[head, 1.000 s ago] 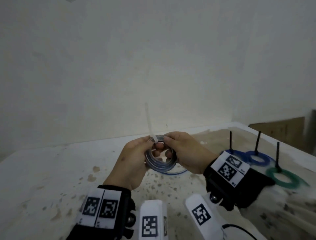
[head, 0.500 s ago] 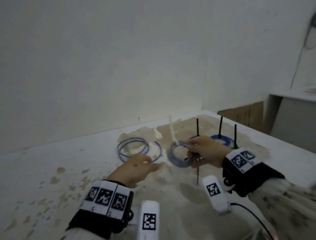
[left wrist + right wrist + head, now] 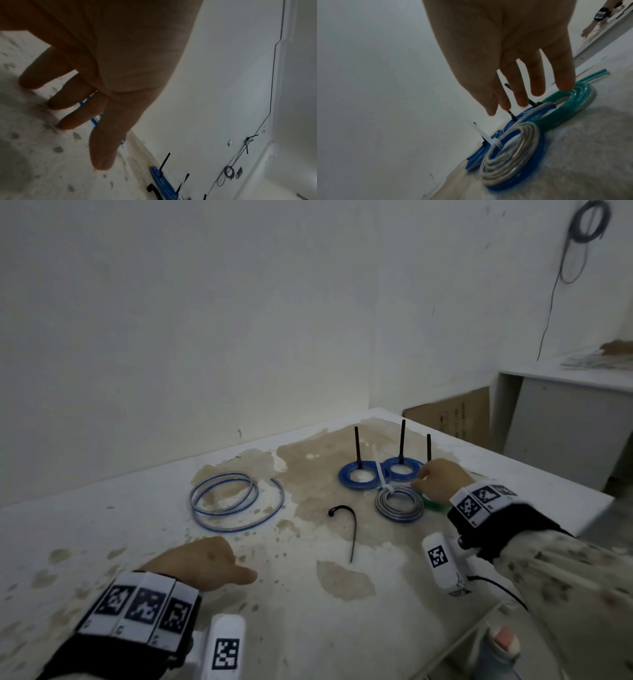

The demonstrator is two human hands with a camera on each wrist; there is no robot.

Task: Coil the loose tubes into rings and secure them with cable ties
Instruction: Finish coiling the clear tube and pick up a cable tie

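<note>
Tubes lie in several places on the stained white surface (image 3: 308, 628), and nearest the camera the left hand (image 3: 202, 563) hovers low over it, its fingers (image 3: 102, 148) straight, slightly spread and holding nothing. Just past that hand a loose black cable tie (image 3: 349, 529) lies flat, unfastened. Left of it and a little farther, the loose blue-striped tube (image 3: 229, 498) sprawls in wide, untied loops. To the right, the grey coil (image 3: 399, 505) rests flat, bound by a white cable tie (image 3: 485, 136) whose tail sticks up. The right hand (image 3: 442, 479) hangs just above that coil's far side, fingers (image 3: 520, 94) straight and apart, gripping nothing; whether any fingertip touches a coil beneath cannot be told. Under the hand lies a green coil (image 3: 570, 106), touching the grey one. Farthest back sit two blue coils (image 3: 359, 477), each with a black tie tail standing upright.
</note>
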